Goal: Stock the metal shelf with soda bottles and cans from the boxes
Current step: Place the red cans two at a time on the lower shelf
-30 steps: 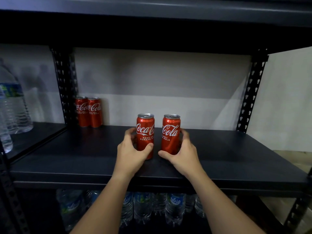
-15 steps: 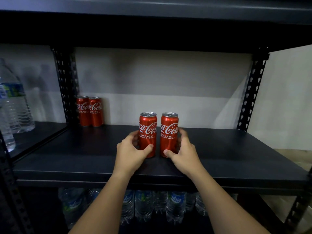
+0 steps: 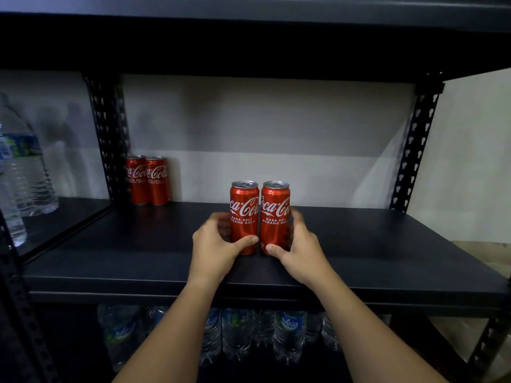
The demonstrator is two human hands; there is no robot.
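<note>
At the centre of the frame we see two red cola cans standing upright side by side on the black metal shelf, their sides touching or nearly so, labels facing us. The left can is gripped low down by the left hand: its fingers curl round the can's left side and the thumb presses across the front near the base. The right can is gripped the same way by the right hand, fingers wrapped round its right side, thumb on the lower front. Both forearms reach up from the bottom of the frame over the shelf's front edge.

Towards the left of the frame, at the back of the same shelf beside the perforated upright, we see another pair of cola cans standing together against the wall, well apart from the held pair. At the far left edge, large clear water bottles stand on a neighbouring shelf. Below, along the lower centre, a row of smaller water bottles fills the level underneath.
</note>
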